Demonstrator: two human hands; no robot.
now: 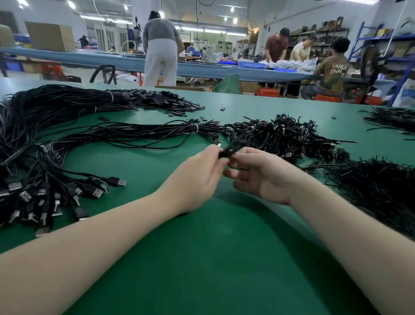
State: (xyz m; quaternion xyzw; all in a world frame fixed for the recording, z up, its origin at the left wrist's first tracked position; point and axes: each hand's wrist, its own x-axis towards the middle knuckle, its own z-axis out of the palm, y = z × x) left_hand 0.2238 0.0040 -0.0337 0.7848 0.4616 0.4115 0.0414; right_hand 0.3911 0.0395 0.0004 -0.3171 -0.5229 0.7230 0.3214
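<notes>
Setting: a wide table [217, 270] covered in smooth green matting, seen from above the person's bare forearms.
Held thing: a small black cable [232, 148], thin and rubbery-looking, raised just above the table's middle between both hands. It is blurred, so it may be folded into a short loop, but I cannot be sure.
Left hand [197, 179]: back of the hand faces up. Its fingers [216, 158] are curled in and pinch the near end of the cable.
Right hand [264, 179]: palm turned inward, thumb on top, the fingertips curled and pinching the cable from the other side. The two hands almost touch.
Long bundle [42, 124]: a thick sheaf of black round cords sweeping along the left side, cinched by a thin white tie [111, 96].
Plugs [94, 190]: flat rectangular USB ends with shiny metal tips, fanned out at the near left end of the cords.
Second bundle [153, 133]: a thinner, looser sheaf of the same cords, lying just beyond the left hand.
Coiled heap [285, 136]: a tangled mound of short, wound black cables beyond the right hand.
Wiry heap [385, 191]: a bristly mass of thin black strands at the right, near the right forearm.
Flat pieces [166, 102]: small matte black rectangles piled at the far side of the table.
</notes>
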